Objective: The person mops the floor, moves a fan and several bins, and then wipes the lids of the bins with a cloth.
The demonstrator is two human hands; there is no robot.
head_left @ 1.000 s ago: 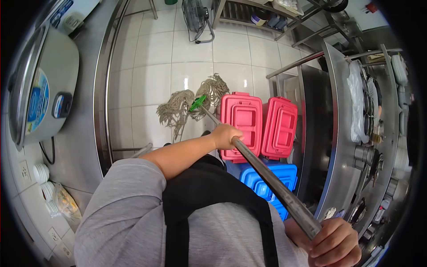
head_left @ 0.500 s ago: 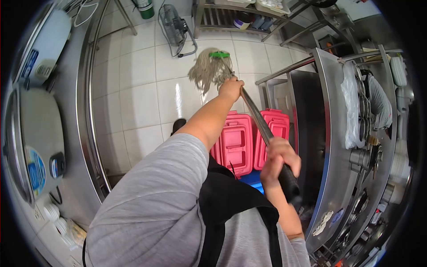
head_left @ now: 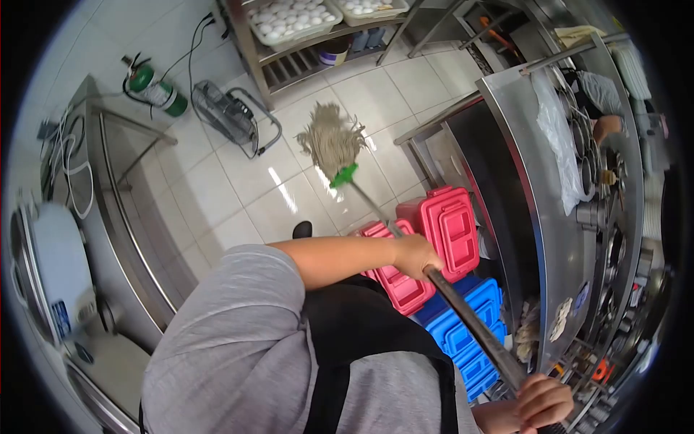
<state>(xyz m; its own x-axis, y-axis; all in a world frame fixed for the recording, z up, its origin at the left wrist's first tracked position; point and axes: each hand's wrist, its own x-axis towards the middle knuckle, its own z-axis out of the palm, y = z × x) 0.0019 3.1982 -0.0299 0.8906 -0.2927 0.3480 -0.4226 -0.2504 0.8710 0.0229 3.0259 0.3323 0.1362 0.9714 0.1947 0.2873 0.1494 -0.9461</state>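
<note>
Two hands grip the mop (head_left: 473,325) in the head view, the left hand (head_left: 416,257) with its fingers wrapped round the mid-handle and the right hand (head_left: 543,402) with its fingers clenched near the upper end, while the strings (head_left: 331,137) lie on the tiled floor (head_left: 224,199) between the fan (head_left: 223,112) and the red bins (head_left: 452,231). That stiff, smooth handle looks best held at two spaced points, since the soft, floppy strings probably drag heavily when wet. Labels on the extinguisher (head_left: 155,90) and cooker (head_left: 58,267) are too small to read.
</note>
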